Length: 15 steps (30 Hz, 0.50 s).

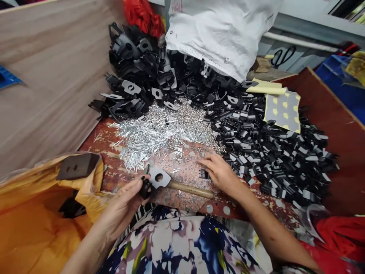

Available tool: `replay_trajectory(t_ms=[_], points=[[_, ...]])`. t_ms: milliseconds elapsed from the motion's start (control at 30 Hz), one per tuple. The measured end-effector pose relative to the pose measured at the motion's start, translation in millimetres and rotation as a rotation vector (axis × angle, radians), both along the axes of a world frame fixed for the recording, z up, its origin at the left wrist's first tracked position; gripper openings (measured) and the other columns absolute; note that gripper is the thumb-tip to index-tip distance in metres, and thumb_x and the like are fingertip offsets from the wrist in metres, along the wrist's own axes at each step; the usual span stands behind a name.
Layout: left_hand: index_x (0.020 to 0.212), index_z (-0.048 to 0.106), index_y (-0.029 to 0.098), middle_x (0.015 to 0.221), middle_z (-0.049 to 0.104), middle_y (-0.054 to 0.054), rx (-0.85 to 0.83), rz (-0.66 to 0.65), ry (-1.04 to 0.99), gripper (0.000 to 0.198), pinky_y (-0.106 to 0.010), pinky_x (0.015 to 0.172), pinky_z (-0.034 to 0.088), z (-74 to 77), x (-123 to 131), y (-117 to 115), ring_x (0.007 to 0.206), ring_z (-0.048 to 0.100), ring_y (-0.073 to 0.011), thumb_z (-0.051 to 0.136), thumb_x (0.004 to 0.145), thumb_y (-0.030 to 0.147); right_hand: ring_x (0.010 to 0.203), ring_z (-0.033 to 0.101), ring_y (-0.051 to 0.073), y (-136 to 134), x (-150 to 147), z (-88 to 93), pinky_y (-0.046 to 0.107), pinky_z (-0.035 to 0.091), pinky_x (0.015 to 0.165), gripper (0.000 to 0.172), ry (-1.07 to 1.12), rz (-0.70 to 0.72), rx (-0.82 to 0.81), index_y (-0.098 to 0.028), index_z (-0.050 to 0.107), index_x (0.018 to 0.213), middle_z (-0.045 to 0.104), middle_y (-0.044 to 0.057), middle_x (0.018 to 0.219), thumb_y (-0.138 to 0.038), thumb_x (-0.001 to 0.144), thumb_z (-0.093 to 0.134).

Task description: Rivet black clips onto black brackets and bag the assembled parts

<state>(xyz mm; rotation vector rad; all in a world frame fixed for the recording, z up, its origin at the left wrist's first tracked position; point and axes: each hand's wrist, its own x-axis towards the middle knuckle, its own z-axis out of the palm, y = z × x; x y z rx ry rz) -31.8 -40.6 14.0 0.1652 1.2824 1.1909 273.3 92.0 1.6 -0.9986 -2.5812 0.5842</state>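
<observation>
My left hand is closed on a black plastic bracket near the front edge of the table. A flat grey plate with a round hole extends from the bracket. My right hand is bent over the tabletop, its fingers curled at the front of a heap of small silvery pieces. Against its fingers sits a small black plastic clip, partly covered by the hand. Between my hands lies a tool with a wooden handle; its head is hidden behind the bracket.
Metal pins lie heaped mid-table. Black brackets are piled behind, partly under a white sack. Many black clips cover the right side, with a grey-and-yellow sheet on top. Left, an orange bag stands by a cloth-covered panel.
</observation>
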Motion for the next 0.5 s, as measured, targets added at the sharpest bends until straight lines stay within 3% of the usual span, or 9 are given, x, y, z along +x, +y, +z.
replay_trajectory(t_ms=[133, 267, 400, 500], points=[[0.1, 0.082, 0.018, 0.111, 0.071, -0.01, 0.033, -0.056, 0.031, 0.046, -0.025, 0.063, 0.055, 1.9, 4, -2, 0.086, 0.062, -0.0201, 0.093, 0.062, 0.042, 0.104, 0.062, 0.027, -19, 1, -6.4, 0.045, 0.057, 0.09, 0.036, -0.127, -0.038, 0.045, -0.018, 0.064, 0.128, 0.067, 0.012, 0.11, -0.014, 0.093, 0.057], [0.08, 0.081, 0.017, 0.111, 0.063, -0.007, 0.115, -0.171, 0.126, 0.029, -0.02, 0.053, 0.048, -2.3, 14, -1, 0.075, 0.055, -0.0131, 0.092, 0.066, 0.04, 0.1, 0.066, 0.026, -26, 1, -13.1, 0.045, 0.057, 0.092, 0.034, -0.188, -0.11, 0.137, -0.013, 0.067, 0.125, 0.071, 0.014, 0.106, -0.011, 0.096, 0.049], [0.077, 0.08, 0.017, 0.096, 0.06, -0.004, 0.184, -0.31, 0.137, 0.024, -0.023, 0.056, 0.053, -6.1, 29, 6, 0.069, 0.053, -0.0113, 0.088, 0.071, 0.038, 0.098, 0.068, 0.021, -26, -18, -3.7, 0.042, 0.056, 0.094, 0.034, 0.148, -0.197, 0.137, -0.02, 0.07, 0.118, 0.074, 0.008, 0.104, -0.01, 0.097, 0.046], [0.081, 0.082, 0.018, 0.096, 0.061, -0.005, 0.236, -0.333, 0.065, 0.021, -0.025, 0.062, 0.057, -3.9, 41, 13, 0.075, 0.058, -0.0135, 0.087, 0.073, 0.036, 0.089, 0.067, 0.018, -32, -48, 11.1, 0.049, 0.05, 0.105, 0.026, 0.386, -0.16, 0.108, -0.025, 0.073, 0.109, 0.074, 0.002, 0.093, -0.014, 0.096, 0.053]])
